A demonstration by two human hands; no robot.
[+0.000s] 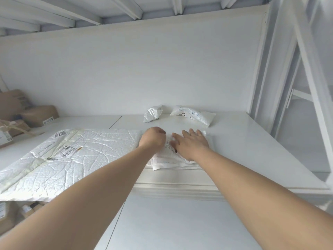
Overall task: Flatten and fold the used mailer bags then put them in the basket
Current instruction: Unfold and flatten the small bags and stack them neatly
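Brown parcels (36,114) sit at the far left of the white surface (234,141), apart from the job. Next to them a large padded mailer (81,159) lies spread out and creased, flattened but not yet folded, its near edge hanging over the front. Just to its right the left grip (154,138) rests with fingers curled at the edge of a small mailer (165,160); whether it pinches the bag or only presses on it I cannot tell. That small mailer looks folded into layers, and the right grip (191,143) lies on it with fingers straight and spread, pressing it flat. Behind the hands a crumpled bag (152,114) and, further right, a lettered bag (193,114) stand against the wall, untouched. No basket shows, so I judge the task as early: one bag being folded, three left, none stored
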